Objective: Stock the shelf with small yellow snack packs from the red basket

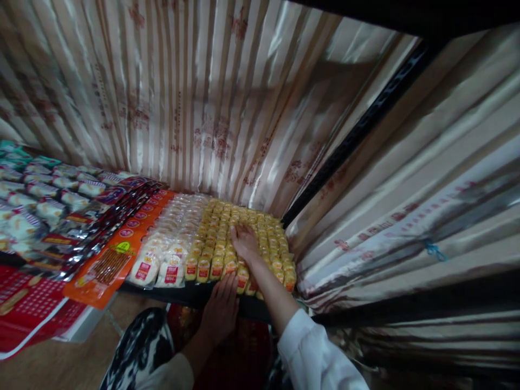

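Dial reference: centre of my remote head view, with 12 at the top. Between 9 and 10 o'clock, at the far left, I register teal packs (14, 154). Adjoining them at 9 are rows of white striped packs (51, 189). Below, near 8, is a red perforated basket (30, 309). Next in sequence, between 8 and 9, orange packs (111, 260) lie overlapped in a row running toward the curtain (219, 92), which hangs in folds at 12. At 8, clear-wrapped white round packs (160, 262) stand beside them in two columns.

Near 7 I locate my left hand (221, 310): palm down at the front edge of the black shelf (174, 295), released, its fingers extended and reaching the front row of the yellow packets (217, 244). Those packets form a dense block on the shelf, between 5 and 7 o'clock. My right hand (245, 242) lies over the middle of the block, between 6 and 7 (its fingertips are blurred, so I cannot tell whether it is grasping a packet). The white sleeve (319, 355) extends from that forearm toward 5. At 2, a black slotted post (359, 127) slopes down to the block's right rear corner. Between 3 and 4, a blue tie (434, 250) is fixed to the side curtain (390, 216).
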Demonstrator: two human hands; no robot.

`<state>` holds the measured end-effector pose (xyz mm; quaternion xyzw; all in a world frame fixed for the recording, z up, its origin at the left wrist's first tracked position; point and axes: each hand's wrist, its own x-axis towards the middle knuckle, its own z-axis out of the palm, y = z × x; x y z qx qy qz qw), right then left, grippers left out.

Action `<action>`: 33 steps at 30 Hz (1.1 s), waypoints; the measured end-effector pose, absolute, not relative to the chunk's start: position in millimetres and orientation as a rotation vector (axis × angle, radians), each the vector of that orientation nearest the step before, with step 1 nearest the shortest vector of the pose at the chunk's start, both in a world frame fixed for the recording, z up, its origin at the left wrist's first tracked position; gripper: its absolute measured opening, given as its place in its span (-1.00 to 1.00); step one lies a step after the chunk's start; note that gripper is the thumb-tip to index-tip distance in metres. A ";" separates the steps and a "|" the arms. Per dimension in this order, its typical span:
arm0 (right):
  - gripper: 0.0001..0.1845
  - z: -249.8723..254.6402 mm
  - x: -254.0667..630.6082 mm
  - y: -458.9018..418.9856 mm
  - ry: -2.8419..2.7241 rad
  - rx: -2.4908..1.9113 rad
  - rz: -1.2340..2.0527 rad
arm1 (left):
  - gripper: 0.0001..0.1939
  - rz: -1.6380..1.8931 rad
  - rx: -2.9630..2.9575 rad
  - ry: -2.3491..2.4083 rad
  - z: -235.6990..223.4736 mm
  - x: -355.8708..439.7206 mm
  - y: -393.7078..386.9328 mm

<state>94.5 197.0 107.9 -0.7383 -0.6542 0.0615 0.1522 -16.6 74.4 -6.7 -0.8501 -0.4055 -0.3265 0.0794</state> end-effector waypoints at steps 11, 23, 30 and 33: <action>-0.43 104.0 100.7 211.1 -1.812 -2.131 0.124 | -0.56 -1.006 -2.521 -1.209 -2.2 -15.2 74.2; -0.45 103.0 116.7 226.5 -1.860 -2.002 0.014 | -0.50 -1.009 -2.502 -1.209 -7.2 -14.1 75.0; -0.51 94.9 110.4 239.7 -1.958 -2.008 0.133 | -0.51 -0.989 -2.488 -1.200 -9.9 -13.8 75.6; -0.46 99.0 114.0 239.3 -1.906 -1.986 0.064 | -0.53 -1.015 -2.462 -1.192 -9.9 -13.1 75.4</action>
